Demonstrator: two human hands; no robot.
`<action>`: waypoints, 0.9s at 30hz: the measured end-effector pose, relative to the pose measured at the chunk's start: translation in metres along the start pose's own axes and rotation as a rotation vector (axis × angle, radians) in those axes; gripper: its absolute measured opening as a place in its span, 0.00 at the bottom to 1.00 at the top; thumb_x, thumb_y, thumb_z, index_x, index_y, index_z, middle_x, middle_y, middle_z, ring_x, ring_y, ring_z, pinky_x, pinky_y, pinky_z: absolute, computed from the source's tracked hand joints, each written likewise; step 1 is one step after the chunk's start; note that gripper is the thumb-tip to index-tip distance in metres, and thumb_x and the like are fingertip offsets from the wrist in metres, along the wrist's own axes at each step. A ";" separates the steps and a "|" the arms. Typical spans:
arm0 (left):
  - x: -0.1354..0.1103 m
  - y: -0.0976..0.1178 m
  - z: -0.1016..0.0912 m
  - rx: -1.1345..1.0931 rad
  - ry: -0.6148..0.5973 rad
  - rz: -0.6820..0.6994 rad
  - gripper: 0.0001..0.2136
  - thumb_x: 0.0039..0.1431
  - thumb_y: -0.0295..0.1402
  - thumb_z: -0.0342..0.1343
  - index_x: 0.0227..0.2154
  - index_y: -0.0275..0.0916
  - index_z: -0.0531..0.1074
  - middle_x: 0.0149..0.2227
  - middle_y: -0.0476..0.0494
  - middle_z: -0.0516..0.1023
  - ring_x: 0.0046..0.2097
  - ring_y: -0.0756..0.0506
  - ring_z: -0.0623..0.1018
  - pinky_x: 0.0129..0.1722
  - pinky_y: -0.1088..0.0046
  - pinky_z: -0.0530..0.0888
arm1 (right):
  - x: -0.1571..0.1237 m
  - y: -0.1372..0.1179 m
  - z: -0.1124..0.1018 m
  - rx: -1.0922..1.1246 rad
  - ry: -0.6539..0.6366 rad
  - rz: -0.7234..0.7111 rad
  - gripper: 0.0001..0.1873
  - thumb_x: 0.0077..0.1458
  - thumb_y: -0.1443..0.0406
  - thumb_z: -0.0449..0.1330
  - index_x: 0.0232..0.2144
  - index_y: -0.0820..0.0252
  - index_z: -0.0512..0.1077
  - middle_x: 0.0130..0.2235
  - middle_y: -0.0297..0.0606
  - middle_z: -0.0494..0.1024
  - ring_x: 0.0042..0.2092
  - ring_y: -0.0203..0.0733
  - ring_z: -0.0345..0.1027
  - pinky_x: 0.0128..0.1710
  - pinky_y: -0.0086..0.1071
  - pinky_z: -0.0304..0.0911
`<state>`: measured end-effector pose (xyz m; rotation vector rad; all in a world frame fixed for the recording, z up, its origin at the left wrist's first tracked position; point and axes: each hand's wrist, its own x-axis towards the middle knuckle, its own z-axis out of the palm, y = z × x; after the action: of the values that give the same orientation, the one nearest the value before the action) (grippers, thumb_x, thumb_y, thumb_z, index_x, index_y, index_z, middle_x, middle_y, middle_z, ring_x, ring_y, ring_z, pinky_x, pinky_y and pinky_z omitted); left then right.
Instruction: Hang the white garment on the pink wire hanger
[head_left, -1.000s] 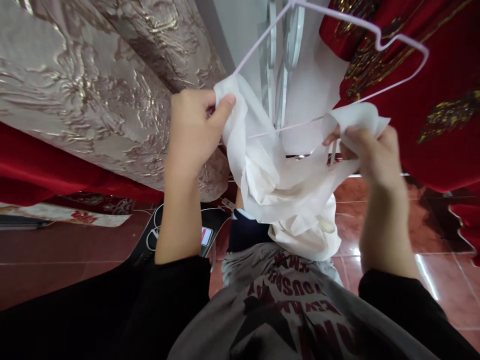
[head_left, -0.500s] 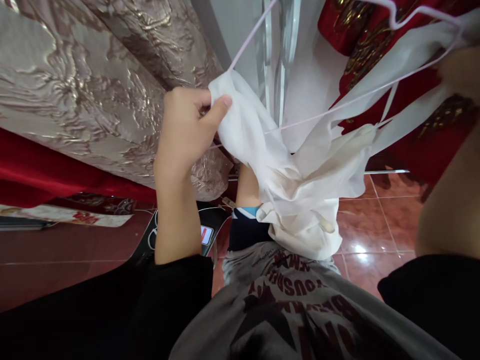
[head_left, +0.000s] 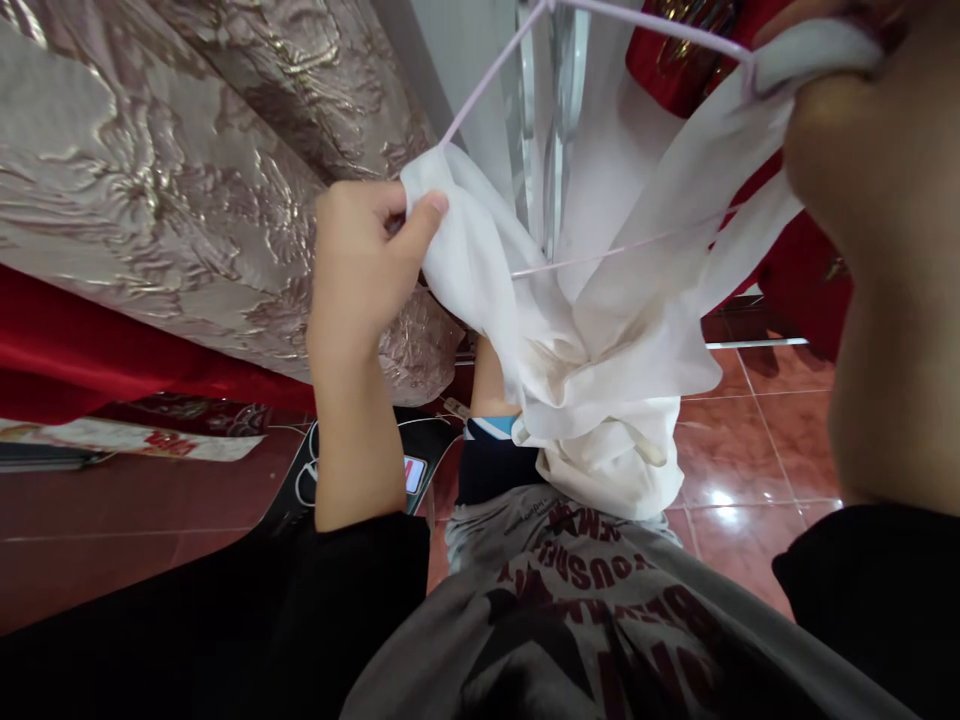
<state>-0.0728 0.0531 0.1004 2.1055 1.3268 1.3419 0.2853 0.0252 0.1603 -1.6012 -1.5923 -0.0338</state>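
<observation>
White garment (head_left: 615, 370) is strung between both hands, lower folds bunched on the lap (head_left: 495, 470), with the bottom bar of a pink hanger (head_left: 495, 75) crossing the gap in the cloth. Left hand (head_left: 360, 250) has its grip pinched on the shoulder bit, right by the hanger's left corner. Right hand (head_left: 840, 130) looks clamped on the other side of the cloth, up by the hanger's right arm; can't tell if it's got the hanger too, it's dark and blurry.

What'd worry me from where I'm standing: if that left pinch loosens while the right side's pulling, the shoulder could pop off the corner. Fabric looks thin, so a hanger end might snag it. And the loose bundle could slide off the lap's edge onto the red tiles (head_left: 712, 445).

Compared with half a second ago, the right hand has come in from the far right, so that side isn't stretched as far. The hanger's right corner was showing then; now it's hidden behind cloth and hand. Left pinch has barely budged, same for the bundle.
</observation>
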 end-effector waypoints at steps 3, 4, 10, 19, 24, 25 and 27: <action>-0.002 0.000 0.002 -0.014 0.008 -0.021 0.21 0.64 0.38 0.60 0.17 0.39 0.61 0.22 0.50 0.52 0.26 0.48 0.53 0.28 0.68 0.54 | -0.002 -0.032 0.014 -0.227 -0.170 -0.230 0.31 0.50 0.66 0.45 0.53 0.57 0.76 0.49 0.25 0.77 0.56 0.45 0.69 0.55 0.39 0.61; -0.003 -0.001 0.003 -0.017 0.016 -0.022 0.21 0.64 0.38 0.60 0.18 0.39 0.62 0.22 0.50 0.52 0.27 0.48 0.53 0.28 0.68 0.55 | -0.002 -0.036 0.019 -0.217 -0.152 -0.234 0.32 0.50 0.67 0.45 0.53 0.60 0.76 0.49 0.28 0.77 0.56 0.45 0.69 0.55 0.39 0.62; -0.005 -0.003 0.009 0.132 0.161 0.028 0.14 0.68 0.38 0.57 0.26 0.39 0.72 0.24 0.50 0.61 0.28 0.47 0.59 0.35 0.69 0.65 | -0.029 -0.001 0.069 -0.068 -0.077 -0.345 0.41 0.47 0.75 0.52 0.66 0.69 0.60 0.65 0.47 0.66 0.68 0.49 0.60 0.71 0.43 0.57; -0.003 -0.015 0.031 0.239 0.112 -0.040 0.24 0.57 0.34 0.69 0.52 0.39 0.65 0.55 0.33 0.71 0.60 0.34 0.70 0.64 0.52 0.65 | -0.090 0.019 0.094 0.082 0.019 -0.447 0.29 0.65 0.53 0.51 0.66 0.46 0.57 0.67 0.41 0.60 0.69 0.54 0.55 0.71 0.61 0.51; -0.002 -0.014 0.037 0.006 0.157 -0.124 0.26 0.51 0.31 0.74 0.48 0.40 0.66 0.56 0.35 0.65 0.65 0.33 0.62 0.73 0.49 0.49 | -0.080 -0.003 0.125 0.098 -0.181 -0.552 0.24 0.67 0.56 0.46 0.63 0.50 0.63 0.63 0.39 0.67 0.67 0.46 0.59 0.71 0.52 0.55; -0.002 -0.012 0.036 -0.085 0.150 -0.133 0.24 0.51 0.32 0.74 0.47 0.41 0.68 0.55 0.37 0.66 0.65 0.33 0.61 0.73 0.50 0.47 | -0.078 -0.006 0.134 0.085 -0.243 -0.505 0.24 0.67 0.55 0.46 0.61 0.50 0.64 0.62 0.39 0.69 0.66 0.47 0.60 0.72 0.53 0.54; -0.006 -0.009 0.033 -0.242 0.118 -0.143 0.22 0.51 0.32 0.75 0.44 0.42 0.71 0.53 0.39 0.68 0.66 0.33 0.60 0.74 0.50 0.46 | -0.077 -0.010 0.150 0.082 -0.280 -0.392 0.23 0.68 0.52 0.45 0.56 0.51 0.70 0.55 0.41 0.74 0.60 0.48 0.64 0.70 0.54 0.54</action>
<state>-0.0507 0.0598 0.0740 1.7637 1.2614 1.5009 0.1840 0.0459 0.0272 -1.2510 -2.0789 0.0486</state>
